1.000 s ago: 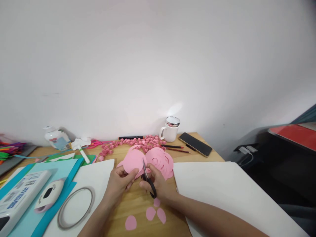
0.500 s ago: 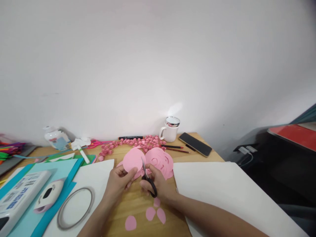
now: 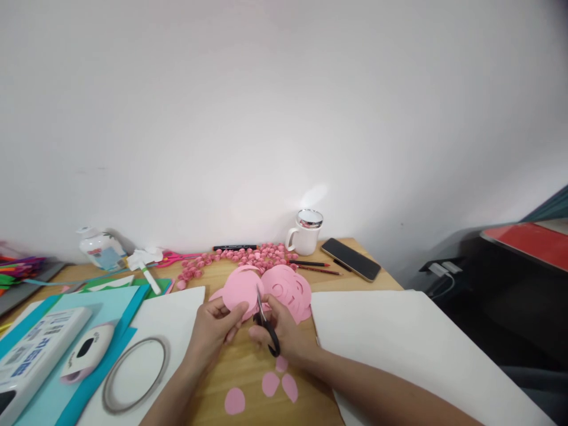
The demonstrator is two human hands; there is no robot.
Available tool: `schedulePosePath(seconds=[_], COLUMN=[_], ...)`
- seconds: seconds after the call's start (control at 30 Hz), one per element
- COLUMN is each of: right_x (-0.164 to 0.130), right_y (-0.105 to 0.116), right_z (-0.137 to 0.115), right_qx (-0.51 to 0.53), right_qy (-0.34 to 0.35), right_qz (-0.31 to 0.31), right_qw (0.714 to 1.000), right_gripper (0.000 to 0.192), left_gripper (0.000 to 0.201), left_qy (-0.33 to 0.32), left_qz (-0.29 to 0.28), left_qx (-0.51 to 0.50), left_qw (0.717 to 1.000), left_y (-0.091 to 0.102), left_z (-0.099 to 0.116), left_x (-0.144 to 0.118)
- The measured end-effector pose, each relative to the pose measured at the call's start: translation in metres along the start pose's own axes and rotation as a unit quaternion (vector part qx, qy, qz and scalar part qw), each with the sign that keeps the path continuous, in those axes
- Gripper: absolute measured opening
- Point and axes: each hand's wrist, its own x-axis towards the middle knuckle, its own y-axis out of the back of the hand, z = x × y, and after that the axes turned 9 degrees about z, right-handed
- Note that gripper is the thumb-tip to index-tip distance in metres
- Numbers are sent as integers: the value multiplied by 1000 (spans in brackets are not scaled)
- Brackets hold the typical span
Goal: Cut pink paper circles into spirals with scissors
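My left hand (image 3: 218, 325) pinches a round pink paper disc (image 3: 239, 290) between thumb and fingers, holding it up over the table. In my right hand (image 3: 284, 331) is a pair of black-handled scissors (image 3: 267, 331), its blades at the disc's right edge. Behind the hands lies a pile of cut pink paper spirals (image 3: 288, 291). Several small pink paper pieces, one of them an oval (image 3: 235, 401), rest on the wood below my wrists. Along the wall spreads a heap of small rolled pink paper buds (image 3: 261, 254).
A white mug (image 3: 305, 234) and a phone (image 3: 351, 259) stand beyond the right hand, beside some pencils (image 3: 310, 264). White sheets (image 3: 399, 337) cover the right side. To the left are a tape roll (image 3: 109, 384), a white device (image 3: 87, 353), coloured paper, pink scissors (image 3: 171, 258) and a bottle (image 3: 102, 249).
The disc has shifted and turned slightly to the right in my left hand. The scissor handles have moved a little left and down, with the blades still at the disc's edge.
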Motion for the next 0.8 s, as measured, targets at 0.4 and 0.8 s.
schedulePosePath(seconds=[0.4,0.8], right_x=[1,2], right_y=[-3,-1], right_z=[-4,0], right_qx=[29,-5], right_qy=[6,8], right_qz=[11,23], right_qw=[999,1000], right_gripper=[46,40], left_gripper=[33,34], left_qy=[-7,-22], left_qz=[-11,-8], left_qx=[4,19], left_qw=[1000,1000], left_y=[1,0], left_z=[-3,-2], left_x=[1,1])
